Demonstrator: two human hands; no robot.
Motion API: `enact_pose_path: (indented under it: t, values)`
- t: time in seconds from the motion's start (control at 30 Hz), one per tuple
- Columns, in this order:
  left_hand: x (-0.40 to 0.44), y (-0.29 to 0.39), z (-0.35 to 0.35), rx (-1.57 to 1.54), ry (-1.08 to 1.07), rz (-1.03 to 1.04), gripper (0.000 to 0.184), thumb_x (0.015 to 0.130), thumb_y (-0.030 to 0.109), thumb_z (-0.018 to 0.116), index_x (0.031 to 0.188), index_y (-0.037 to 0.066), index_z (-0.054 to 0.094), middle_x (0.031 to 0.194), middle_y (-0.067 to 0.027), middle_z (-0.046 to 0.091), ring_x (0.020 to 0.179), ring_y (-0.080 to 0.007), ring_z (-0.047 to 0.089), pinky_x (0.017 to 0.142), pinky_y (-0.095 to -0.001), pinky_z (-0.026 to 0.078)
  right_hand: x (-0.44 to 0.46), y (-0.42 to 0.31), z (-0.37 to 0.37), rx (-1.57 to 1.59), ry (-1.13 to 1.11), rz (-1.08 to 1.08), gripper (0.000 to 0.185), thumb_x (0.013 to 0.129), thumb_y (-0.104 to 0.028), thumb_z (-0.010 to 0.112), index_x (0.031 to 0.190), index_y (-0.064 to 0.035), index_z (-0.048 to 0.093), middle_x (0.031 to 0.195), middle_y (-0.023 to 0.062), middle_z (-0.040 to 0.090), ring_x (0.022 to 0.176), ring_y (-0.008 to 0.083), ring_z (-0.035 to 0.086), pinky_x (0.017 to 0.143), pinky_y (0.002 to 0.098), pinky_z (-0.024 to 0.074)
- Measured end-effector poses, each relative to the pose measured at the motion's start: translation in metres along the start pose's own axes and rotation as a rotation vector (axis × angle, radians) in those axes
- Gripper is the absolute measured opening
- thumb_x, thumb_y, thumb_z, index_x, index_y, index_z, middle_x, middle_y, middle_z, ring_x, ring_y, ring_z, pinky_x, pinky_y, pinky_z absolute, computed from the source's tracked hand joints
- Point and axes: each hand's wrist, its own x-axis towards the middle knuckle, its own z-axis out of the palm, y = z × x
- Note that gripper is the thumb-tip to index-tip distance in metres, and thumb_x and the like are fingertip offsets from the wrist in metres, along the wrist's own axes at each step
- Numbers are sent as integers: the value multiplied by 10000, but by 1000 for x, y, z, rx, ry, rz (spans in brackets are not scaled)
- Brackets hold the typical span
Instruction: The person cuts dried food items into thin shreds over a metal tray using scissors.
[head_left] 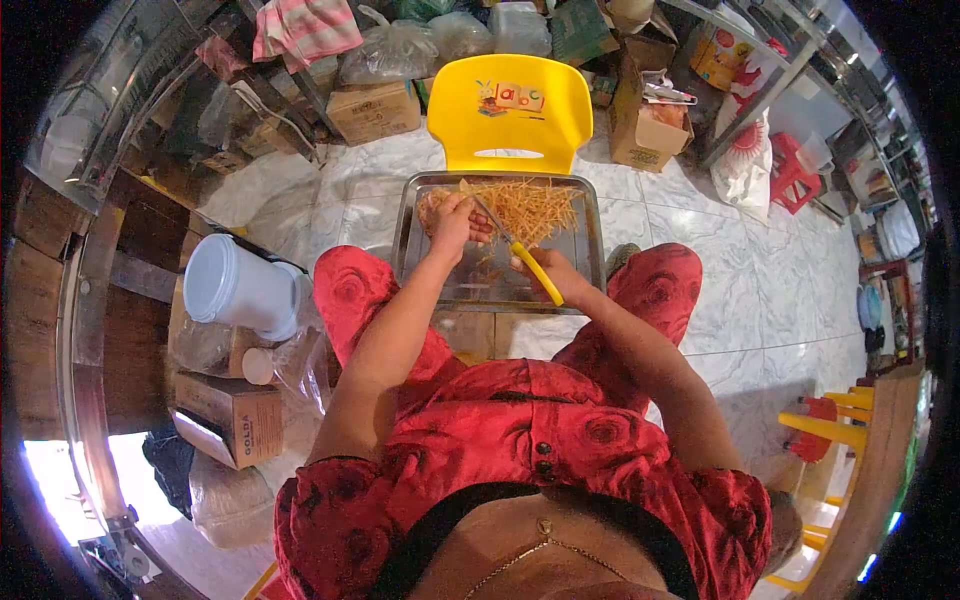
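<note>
A shallow metal tray point(403, 235) rests on the seat of a small yellow chair in front of my knees. Thin orange-brown, root-like strands point(535, 203) lie tangled in its far half, with a few scattered bits nearer me. My right hand point(555, 274) is closed around the yellow handles of scissors point(540, 270), whose blades point up and left over the tray. Beside the blade tips, at the left part of the pile, my left hand point(458, 226) has its fingers pinched together. A small pale tip shows above those fingers, but what they hold is too small to name.
The yellow chair back point(510, 110) rises behind the tray. A white lidded bucket point(235, 285) and a cardboard box point(232, 418) stand at my left. More boxes, including an open carton point(648, 130), and plastic bags line the far wall. A red stool point(795, 172) sits far right.
</note>
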Motion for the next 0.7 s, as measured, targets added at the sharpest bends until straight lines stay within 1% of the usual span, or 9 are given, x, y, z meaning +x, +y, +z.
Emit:
enact_pose_path:
  t: [0.07, 0.2, 0.27, 0.3, 0.37, 0.4, 0.47, 0.57, 0.7]
  values:
    - [-2, 4, 2, 26, 37, 12, 170, 889, 184, 411, 877, 18, 443, 684, -110, 530, 533, -213, 588, 422, -294, 501, -1, -4, 0, -70, 35, -13, 348, 829, -393, 560, 848, -47, 523, 516, -33, 413, 405, 88, 413, 381, 245, 312]
    - [-1, 9, -1, 80, 31, -19, 180, 889, 188, 412, 882, 12, 444, 673, -118, 539, 528, -211, 586, 418, -295, 498, 1, -2, -1, -158, 12, -27, 372, 831, -414, 550, 823, -44, 511, 524, -25, 415, 415, 90, 411, 383, 245, 316]
    - [1, 8, -4, 129, -17, -46, 190, 886, 191, 417, 887, 4, 445, 657, -122, 545, 524, -209, 585, 417, -295, 496, 0, 1, 1, 64, -68, -55, 402, 832, -443, 534, 793, -45, 495, 527, -13, 423, 418, 93, 418, 384, 248, 326]
    - [-1, 8, -1, 129, -17, -46, 190, 886, 191, 417, 887, 4, 445, 657, -122, 545, 524, -209, 585, 417, -295, 496, 0, 3, 2, 64, -68, -55, 402, 832, -443, 534, 793, -45, 495, 527, -13, 423, 418, 93, 418, 384, 248, 326]
    - [-8, 7, 6, 147, -17, -64, 194, 884, 191, 419, 893, -2, 445, 649, -120, 545, 514, -206, 581, 416, -293, 494, 2, 6, 3, 73, -27, 36, 498, 820, -485, 517, 872, 5, 589, 651, 75, 549, 622, 163, 502, 587, 324, 410]
    - [-8, 5, 7, 148, -17, -64, 194, 884, 191, 419, 893, -2, 445, 649, -120, 545, 514, -206, 581, 416, -293, 494, 0, 2, 2, 74, -28, 36, 498, 820, -485, 517, 872, 5, 589, 651, 75, 549, 622, 163, 502, 587, 324, 410]
    - [-7, 0, 8, 44, -23, -68, 184, 883, 186, 416, 890, 5, 447, 650, -123, 547, 511, -201, 578, 415, -290, 492, -7, -9, 1, 40, -41, -35, 481, 824, -473, 518, 914, -5, 588, 680, 62, 556, 646, 157, 506, 608, 315, 412]
    - [-7, 1, 8, 54, -31, -75, 176, 882, 179, 410, 903, 8, 444, 658, -125, 547, 517, -203, 578, 419, -294, 494, -5, -7, 1, 6, -1, 37, 477, 816, -466, 535, 902, 0, 591, 687, 81, 559, 661, 161, 505, 626, 315, 415]
    - [-8, 2, 9, 40, -37, -53, 180, 881, 179, 410, 915, 6, 448, 664, -123, 546, 522, -209, 579, 426, -301, 497, -1, 1, 2, 21, 16, -1, 501, 806, -479, 540, 902, 9, 592, 676, 99, 557, 653, 170, 506, 624, 323, 418]
